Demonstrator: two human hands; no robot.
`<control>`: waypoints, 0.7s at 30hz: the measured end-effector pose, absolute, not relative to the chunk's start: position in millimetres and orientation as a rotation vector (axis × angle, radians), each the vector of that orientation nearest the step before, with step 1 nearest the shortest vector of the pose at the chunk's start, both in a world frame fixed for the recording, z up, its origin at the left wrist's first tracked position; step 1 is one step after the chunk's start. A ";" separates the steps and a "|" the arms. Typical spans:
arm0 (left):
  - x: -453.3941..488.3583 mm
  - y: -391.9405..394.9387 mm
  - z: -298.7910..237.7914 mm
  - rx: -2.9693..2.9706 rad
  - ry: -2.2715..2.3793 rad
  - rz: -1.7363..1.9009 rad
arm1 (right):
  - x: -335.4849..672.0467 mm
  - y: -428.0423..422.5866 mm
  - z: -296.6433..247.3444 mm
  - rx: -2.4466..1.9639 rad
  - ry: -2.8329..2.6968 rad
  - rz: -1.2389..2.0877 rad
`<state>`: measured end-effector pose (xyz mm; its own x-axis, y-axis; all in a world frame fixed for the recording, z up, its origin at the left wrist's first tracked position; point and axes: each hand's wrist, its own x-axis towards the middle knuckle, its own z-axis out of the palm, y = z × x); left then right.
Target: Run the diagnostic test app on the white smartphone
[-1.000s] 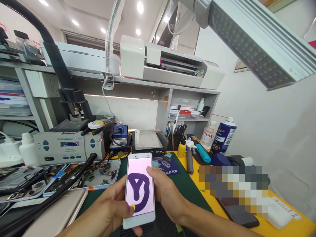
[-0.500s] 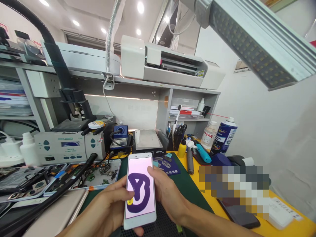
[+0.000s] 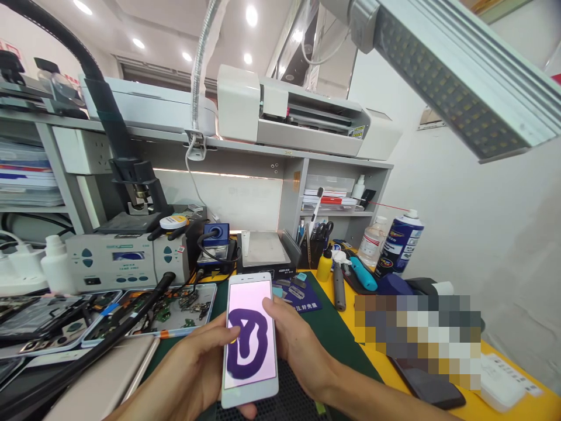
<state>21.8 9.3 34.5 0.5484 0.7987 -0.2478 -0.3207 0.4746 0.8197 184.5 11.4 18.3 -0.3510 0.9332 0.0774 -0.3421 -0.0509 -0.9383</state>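
A white smartphone (image 3: 250,397) is held upright at the bottom centre, its lit pink screen facing me. Thick purple strokes run over the screen in a rounded loop with a Y-like mark inside. My left hand (image 3: 199,356) grips the phone from the left, thumb pressed on the screen over a small yellow spot and some fingers hidden behind. My right hand (image 3: 300,345) holds the right edge, with its thumb near the upper right of the screen. Below the phone lies part of a black perforated mat.
Trays of circuit boards (image 3: 184,301) and a grey soldering station (image 3: 131,263) stand at left. A blue card with blades (image 3: 302,295) lies behind the phone. Bottles, a spray can (image 3: 401,240) and a dark phone (image 3: 429,383) are at right. An LED lamp (image 3: 456,88) hangs overhead.
My left thumb has moved up the screen, and the purple stroke has grown along the left side of the loop. My right hand stays in place.
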 end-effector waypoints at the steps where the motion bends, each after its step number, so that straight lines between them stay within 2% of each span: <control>1: 22.4 9.5 34.3 0.803 0.701 0.760 | 184.6 11.1 18.1 -0.725 -1.209 1.598; 21: 19.0 11.5 29.3 0.753 0.728 0.710 | 188.1 1.8 16.1 -0.754 -1.470 1.517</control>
<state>19.0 11.5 29.3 0.5479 0.7748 -0.3156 -0.2959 0.5323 0.7932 188.1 1.8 16.1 -0.4391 0.8868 0.1444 -0.1720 0.0748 -0.9822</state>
